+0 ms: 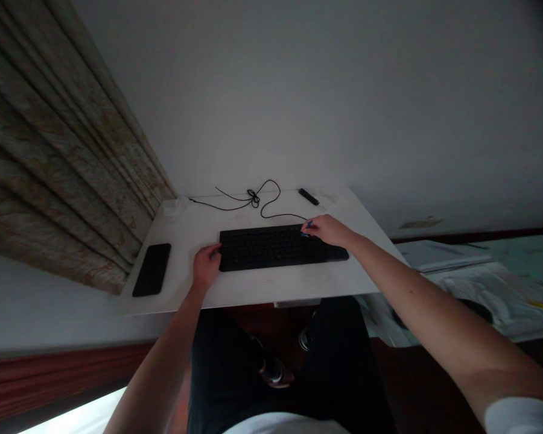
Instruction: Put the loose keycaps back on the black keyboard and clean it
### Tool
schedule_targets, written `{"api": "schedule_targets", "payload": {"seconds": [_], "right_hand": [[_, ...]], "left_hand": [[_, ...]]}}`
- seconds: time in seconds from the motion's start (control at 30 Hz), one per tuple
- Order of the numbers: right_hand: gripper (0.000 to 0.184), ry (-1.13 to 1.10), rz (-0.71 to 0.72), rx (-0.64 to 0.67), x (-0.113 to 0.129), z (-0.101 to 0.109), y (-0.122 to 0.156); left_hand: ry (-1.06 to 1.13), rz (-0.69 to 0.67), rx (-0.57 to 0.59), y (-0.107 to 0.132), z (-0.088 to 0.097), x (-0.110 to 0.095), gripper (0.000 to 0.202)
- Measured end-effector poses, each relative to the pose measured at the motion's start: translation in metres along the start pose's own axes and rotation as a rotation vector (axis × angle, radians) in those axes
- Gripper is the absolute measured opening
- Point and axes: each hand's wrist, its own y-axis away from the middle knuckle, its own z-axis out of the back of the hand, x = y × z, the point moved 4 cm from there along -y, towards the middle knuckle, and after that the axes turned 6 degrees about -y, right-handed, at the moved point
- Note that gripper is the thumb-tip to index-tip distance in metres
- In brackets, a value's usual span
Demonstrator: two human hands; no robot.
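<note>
A black computer keyboard (276, 248) lies across the middle of a white desk (271, 288). My left hand (207, 266) rests against the keyboard's left end, its fingers touching the edge. My right hand (328, 232) lies over the keyboard's upper right part. A small blue object (306, 229) shows between its fingertips, mostly hidden by the fingers. Behind the keyboard lies a tangled thin black cable (253, 199), and a short black stick-shaped item (308, 196) sits near the desk's far edge. Neither hand touches these.
A black smartphone (152, 270) lies face up on the desk's left side. A patterned curtain (58, 163) hangs along the left, and a white wall (298, 90) stands behind the desk. Papers (447, 256) lie low on the right, beyond the desk edge. My dark-trousered legs show below.
</note>
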Motion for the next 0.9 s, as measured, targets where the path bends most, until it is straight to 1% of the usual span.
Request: {"api": "schedule_targets", "payload": {"seconds": [0.13, 0.33, 0.6, 0.77, 0.9], "right_hand": [[0.02, -0.021, 0.03, 0.032, 0.029, -0.013, -0.014], [0.02, -0.045, 0.126, 0.076, 0.072, -0.04, -0.041], [0.022, -0.064, 0.243, 0.153, 0.13, -0.076, -0.078], [0.019, -0.058, 0.325, 0.138, 0.162, -0.103, -0.103], [0.017, -0.056, 0.377, 0.119, 0.185, -0.117, -0.116]], "left_hand": [[-0.002, 0.004, -0.001, -0.001, -0.001, 0.002, 0.036], [-0.012, -0.006, 0.004, -0.001, -0.001, 0.001, 0.037], [0.056, 0.05, 0.0, 0.001, -0.001, 0.001, 0.053], [0.062, 0.066, 0.013, 0.001, -0.001, 0.0, 0.054], [0.06, 0.059, -0.001, 0.001, 0.0, 0.001, 0.053]]}}
